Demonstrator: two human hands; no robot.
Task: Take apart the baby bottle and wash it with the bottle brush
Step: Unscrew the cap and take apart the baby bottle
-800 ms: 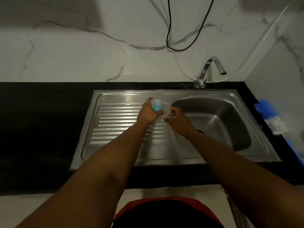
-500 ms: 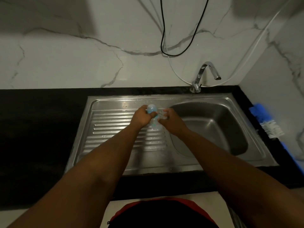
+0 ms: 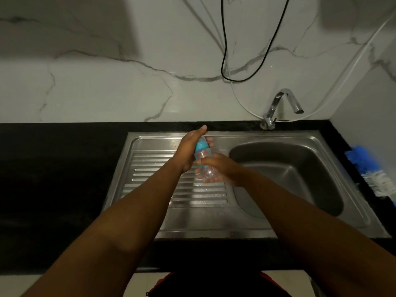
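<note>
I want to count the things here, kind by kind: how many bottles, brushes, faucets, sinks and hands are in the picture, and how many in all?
Baby bottle: 1
Bottle brush: 1
Faucet: 1
Sink: 1
Hands: 2, the left hand and the right hand, both holding the bottle
Total: 6

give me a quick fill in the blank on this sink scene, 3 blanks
1. The right hand holds the clear body of the baby bottle; its teal collar is in the grip of the ____.
2. The bottle brush lies on the counter to the ____ of the sink.
3. That counter is coloured ____.
Missing: left hand; right; black.
</note>
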